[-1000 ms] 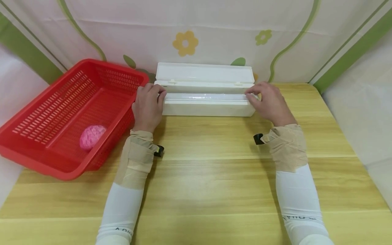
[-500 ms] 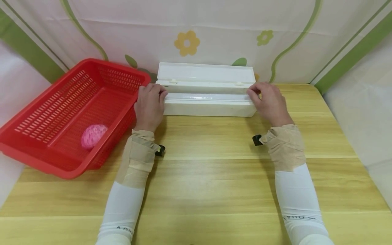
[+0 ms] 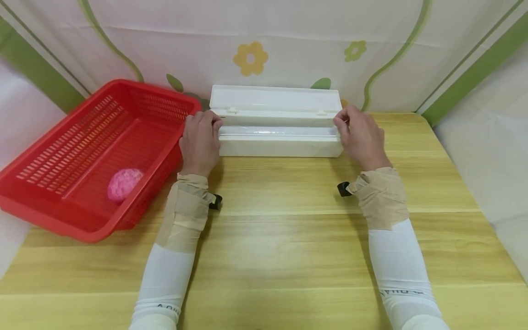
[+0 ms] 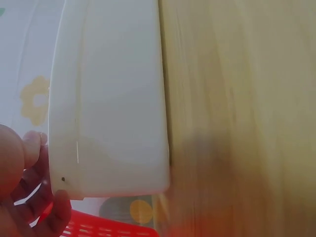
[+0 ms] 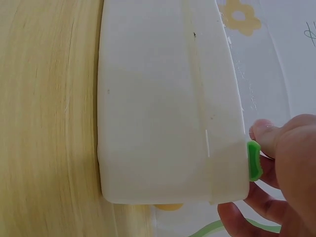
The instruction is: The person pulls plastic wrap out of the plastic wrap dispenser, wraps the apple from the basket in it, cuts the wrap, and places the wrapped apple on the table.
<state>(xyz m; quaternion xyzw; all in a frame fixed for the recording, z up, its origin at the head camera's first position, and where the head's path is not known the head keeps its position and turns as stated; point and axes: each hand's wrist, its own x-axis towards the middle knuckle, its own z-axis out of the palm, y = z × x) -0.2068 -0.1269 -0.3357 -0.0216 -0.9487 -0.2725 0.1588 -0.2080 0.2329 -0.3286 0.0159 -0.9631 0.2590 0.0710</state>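
A long white plastic-wrap dispenser (image 3: 280, 147) lies across the back of the table, its lid (image 3: 274, 97) raised against the cloth. Clear plastic wrap (image 3: 272, 131) glints along its opening. At the left end my left hand (image 3: 200, 142) pinches the edge of the wrap between thumb and forefinger, another fingertip resting at the box's end in the left wrist view. My right hand (image 3: 363, 137) pinches the wrap at the right end, its other fingers curling around the corner. Beside that thumb, a green slider (image 5: 254, 160) sticks out from the box's top edge.
Left of the box stands a red plastic basket (image 3: 111, 229) with a pink netted ball (image 3: 125, 184) inside. Behind hangs a flower-print cloth (image 3: 288, 46). The wooden table (image 3: 272, 243) stretches between the forearms.
My right fingertips have shifted slightly back and outward at the box's right end, the forearm swinging a little left. My left hand has barely moved; box and basket stay in place.
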